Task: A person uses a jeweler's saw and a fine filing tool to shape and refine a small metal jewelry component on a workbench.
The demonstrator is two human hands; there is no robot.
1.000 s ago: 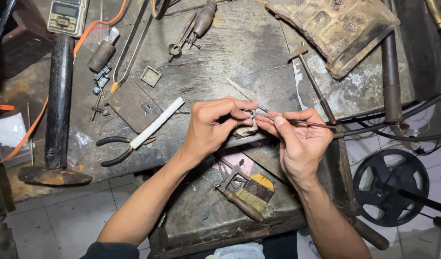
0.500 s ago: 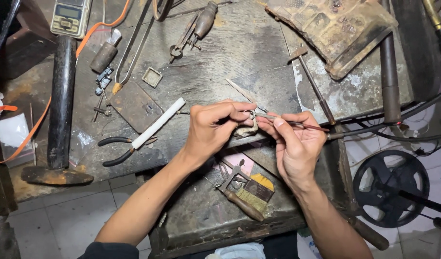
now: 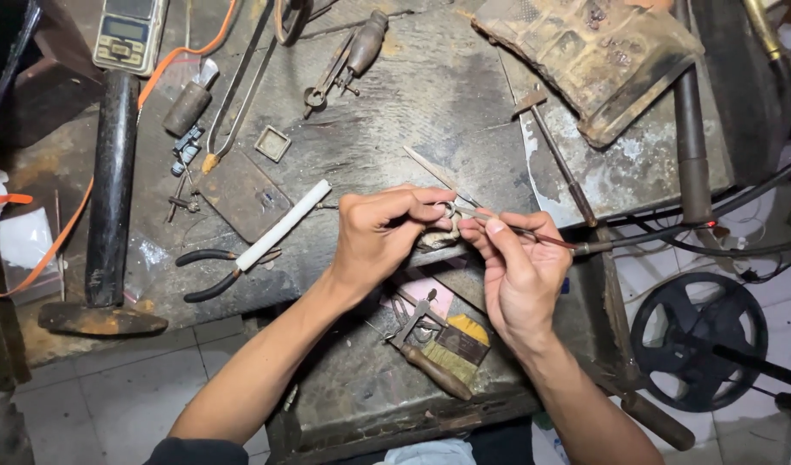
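Nearest the camera, a brush point(image 3: 454, 351) with a wooden handle is lying on the lower shelf of the desk point(image 3: 430, 103), beside a small metal clamp tool point(image 3: 411, 320). Just above, both hands are meeting over the desk edge. The left hand point(image 3: 380, 234) is pinching a small metal ring piece point(image 3: 438, 234), grip clamped on it between thumb and fingers. The right hand point(image 3: 518, 271) is holding a thin file point(image 3: 520, 231), grip closed on its shaft, tip touching the ring piece. Left of the hands, pliers point(image 3: 208, 274) with black handles are lying next to a white stick point(image 3: 283, 226). Further left, a hammer point(image 3: 110, 215) is lying on the desk. Beyond, a small square frame point(image 3: 273, 143) is sitting flat. Far top left, a pocket scale point(image 3: 130, 34); far top right, a scorched block point(image 3: 595, 62).
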